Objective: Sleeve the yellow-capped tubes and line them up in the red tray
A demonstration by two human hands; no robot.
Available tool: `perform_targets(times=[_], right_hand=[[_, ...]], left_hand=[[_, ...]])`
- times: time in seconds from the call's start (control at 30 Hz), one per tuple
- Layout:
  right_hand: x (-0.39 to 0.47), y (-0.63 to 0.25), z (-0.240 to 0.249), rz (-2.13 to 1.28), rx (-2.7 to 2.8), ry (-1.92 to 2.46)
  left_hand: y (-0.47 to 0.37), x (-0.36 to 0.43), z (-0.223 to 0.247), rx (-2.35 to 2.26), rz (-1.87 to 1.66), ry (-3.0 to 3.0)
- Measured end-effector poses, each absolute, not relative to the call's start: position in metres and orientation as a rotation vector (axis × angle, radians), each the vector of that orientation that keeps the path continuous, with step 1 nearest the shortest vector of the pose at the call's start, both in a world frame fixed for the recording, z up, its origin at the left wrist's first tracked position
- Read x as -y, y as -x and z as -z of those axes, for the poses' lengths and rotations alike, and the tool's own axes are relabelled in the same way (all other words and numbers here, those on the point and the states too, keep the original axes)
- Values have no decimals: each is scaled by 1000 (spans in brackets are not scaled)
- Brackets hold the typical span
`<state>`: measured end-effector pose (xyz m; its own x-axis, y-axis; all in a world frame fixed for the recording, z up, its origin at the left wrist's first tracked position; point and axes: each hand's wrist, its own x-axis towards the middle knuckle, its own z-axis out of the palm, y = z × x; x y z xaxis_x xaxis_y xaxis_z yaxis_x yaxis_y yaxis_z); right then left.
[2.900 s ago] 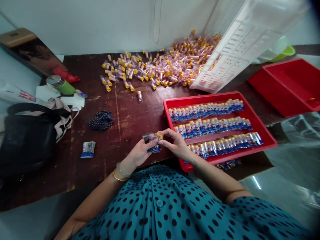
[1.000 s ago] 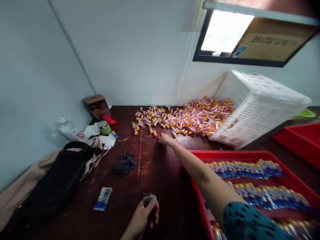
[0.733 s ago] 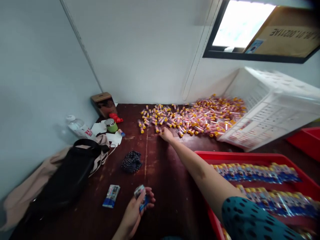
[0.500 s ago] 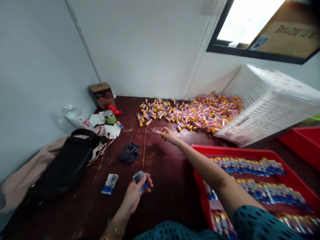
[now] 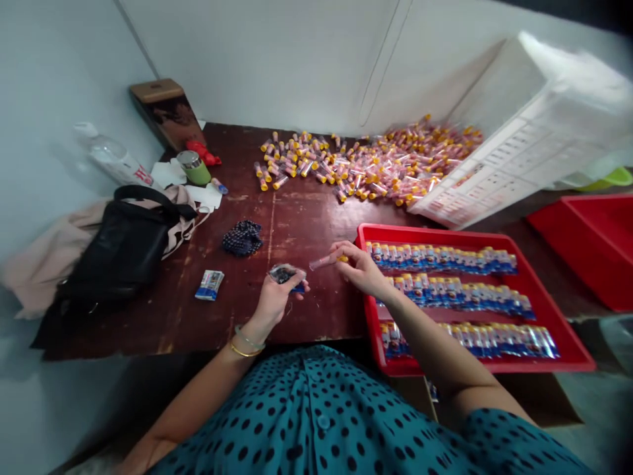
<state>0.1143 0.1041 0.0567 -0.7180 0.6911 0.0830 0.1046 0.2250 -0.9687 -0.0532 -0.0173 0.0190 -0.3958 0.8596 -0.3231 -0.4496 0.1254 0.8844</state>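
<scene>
My left hand [image 5: 277,295] is closed around a small clear and blue packet [image 5: 283,272] whose top end gapes open. Just right of it, my right hand [image 5: 360,267] pinches a clear tube with a yellow cap [image 5: 324,262], its clear end pointing left at the packet without touching it. A heap of similar yellow-capped tubes [image 5: 376,165] lies at the back of the brown table [image 5: 306,211]. Beside my right forearm, a red tray [image 5: 558,330] holds three rows of filled blue packets [image 5: 445,257]. A small stack of flat packets [image 5: 210,285] lies left of my left hand.
A tilted white basket [image 5: 494,171] stands behind the tray, with a red bin [image 5: 593,244] farther right. On the left are a black bag [image 5: 128,244], a bottle [image 5: 113,158], a green jar [image 5: 194,167], a brown box [image 5: 168,112] and a dark dotted cloth [image 5: 242,238].
The view has tilted down. My right hand has come back from near the heap toward my left hand, with the tube still in its fingers. My left hand keeps the packet, now gaping more visibly.
</scene>
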Motion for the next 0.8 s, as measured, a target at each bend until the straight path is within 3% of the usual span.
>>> perform_targets(times=[0.23, 0.4, 0.8], right_hand=[[-80, -117, -46, -1231, 2173, 631], [-82, -123, -53, -1199, 2263, 539], [-86, -136, -55, -1186, 2270, 601]], left_hand=[[24, 19, -28, -1242, -1535, -449], [31, 24, -35, -1155, -1217, -578], [36, 27, -23, -1203, -1232, -530]])
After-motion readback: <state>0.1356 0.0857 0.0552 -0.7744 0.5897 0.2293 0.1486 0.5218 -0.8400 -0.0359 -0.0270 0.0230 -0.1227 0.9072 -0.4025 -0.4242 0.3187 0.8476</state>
